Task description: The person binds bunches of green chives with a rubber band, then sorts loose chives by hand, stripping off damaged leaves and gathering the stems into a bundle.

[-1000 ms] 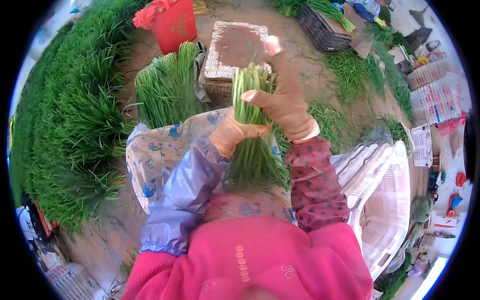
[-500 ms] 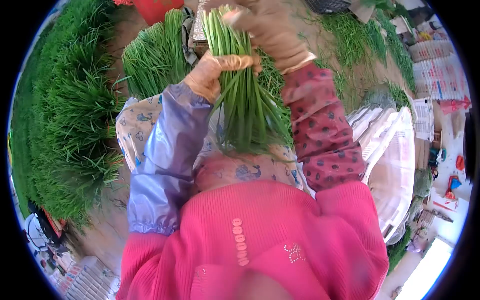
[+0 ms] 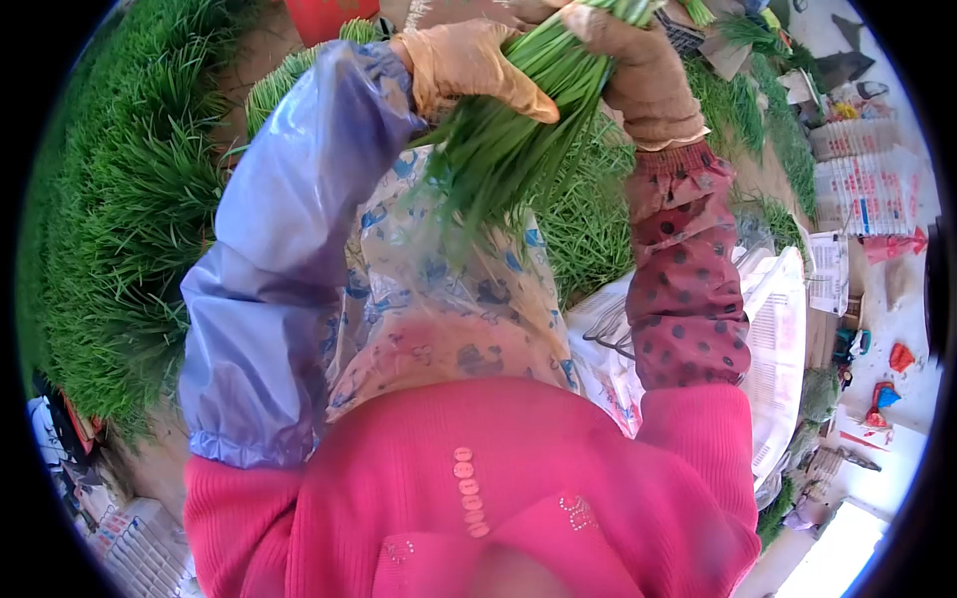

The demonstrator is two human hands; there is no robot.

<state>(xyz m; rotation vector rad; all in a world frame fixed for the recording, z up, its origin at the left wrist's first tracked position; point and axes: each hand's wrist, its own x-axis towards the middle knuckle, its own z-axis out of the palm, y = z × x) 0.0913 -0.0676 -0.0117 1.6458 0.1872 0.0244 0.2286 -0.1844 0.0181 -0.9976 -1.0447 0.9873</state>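
Observation:
A bunch of chives point(image 3: 538, 100) hangs in front of me, tilted, its stalk ends at the upper right and its leaf tips drooping to the lower left. My right hand point(image 3: 650, 85), in a brown fabric glove, is wrapped round it near the stalk ends. Across the bunch's left side lies my left hand point(image 3: 464, 70) in a tan glove, one digit over the leaves and its other fingers partly hidden. Beneath the leaf tips, a clear patterned plastic apron point(image 3: 439, 269) covers my lap.
Tall green leaves point(image 3: 120, 219) fill the left side. Loose chives point(image 3: 598, 219) lie beyond my lap. At my right stands a white plastic basket point(image 3: 783, 339). A red container point(image 3: 334, 18) is at the top, and stacked white crates point(image 3: 867, 179) are at the far right.
The bunch has gone from upright to tilted, stalk ends swinging right. My right hand, blurred over the stalk tops before, now grips near them. My left hand has shifted up along the bunch's left side.

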